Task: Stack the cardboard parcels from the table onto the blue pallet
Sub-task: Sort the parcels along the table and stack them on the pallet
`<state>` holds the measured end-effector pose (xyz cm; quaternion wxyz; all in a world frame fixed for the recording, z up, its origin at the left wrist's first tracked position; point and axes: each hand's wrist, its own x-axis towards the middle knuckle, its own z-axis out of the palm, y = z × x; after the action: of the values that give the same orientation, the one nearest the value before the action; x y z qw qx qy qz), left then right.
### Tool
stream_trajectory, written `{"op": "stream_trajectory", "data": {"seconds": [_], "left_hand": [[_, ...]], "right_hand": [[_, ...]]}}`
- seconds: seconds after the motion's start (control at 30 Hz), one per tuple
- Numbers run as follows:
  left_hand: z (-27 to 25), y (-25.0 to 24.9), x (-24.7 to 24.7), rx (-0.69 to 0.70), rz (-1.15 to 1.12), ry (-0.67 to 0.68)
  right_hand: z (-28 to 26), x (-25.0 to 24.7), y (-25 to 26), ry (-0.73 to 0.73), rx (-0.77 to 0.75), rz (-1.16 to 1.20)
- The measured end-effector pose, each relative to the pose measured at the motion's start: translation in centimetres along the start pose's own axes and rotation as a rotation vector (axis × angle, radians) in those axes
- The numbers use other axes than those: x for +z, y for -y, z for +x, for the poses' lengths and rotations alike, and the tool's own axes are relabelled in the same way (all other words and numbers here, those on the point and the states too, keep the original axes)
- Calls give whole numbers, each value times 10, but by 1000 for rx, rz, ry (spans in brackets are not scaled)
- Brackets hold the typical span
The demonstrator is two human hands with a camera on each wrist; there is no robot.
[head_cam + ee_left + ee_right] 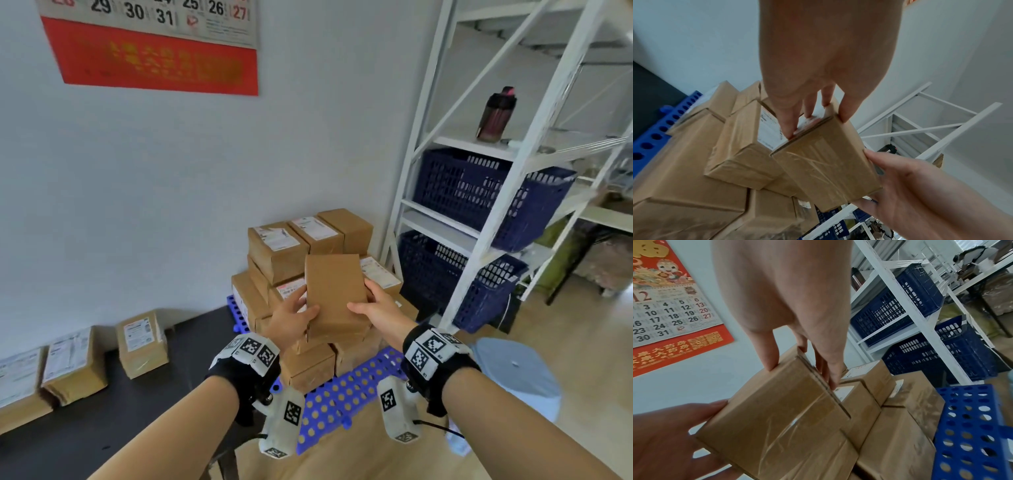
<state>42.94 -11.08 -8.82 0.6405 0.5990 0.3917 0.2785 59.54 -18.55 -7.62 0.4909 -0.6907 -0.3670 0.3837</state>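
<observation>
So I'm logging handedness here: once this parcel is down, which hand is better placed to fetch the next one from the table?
Probably the left hand: the table and its waiting parcels lie on its side.

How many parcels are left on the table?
3 visible: one upright nearest the pallet, one to its left, one cut off at the frame edge. More may lie out of view.

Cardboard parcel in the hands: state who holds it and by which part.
Both hands hold one cardboard parcel above the stack on the blue pallet. The left hand grips its left near edge, the right hand its right edge.
</observation>
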Motion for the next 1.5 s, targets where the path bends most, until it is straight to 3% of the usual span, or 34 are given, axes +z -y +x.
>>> {"op": "stream_trajectory", "data": {"seconds": [0.27, 0.47, 0.83, 1.07, 1.5], "left_hand": [[76, -14, 55, -24, 29, 21], [119, -18, 97, -79, -4, -40], [161, -33, 185, -154, -109, -316], [178, -42, 210, -198, -149, -447], [200, -44, 199, -280, -150, -513]], "right_hand": [[71, -66, -9, 25, 52, 33], [121, -111, -19, 65, 29, 14], [213, -188, -28, 342, 33, -64], [246, -203, -26, 477, 58, -34], [261, -194, -29, 486, 86, 60]]}}
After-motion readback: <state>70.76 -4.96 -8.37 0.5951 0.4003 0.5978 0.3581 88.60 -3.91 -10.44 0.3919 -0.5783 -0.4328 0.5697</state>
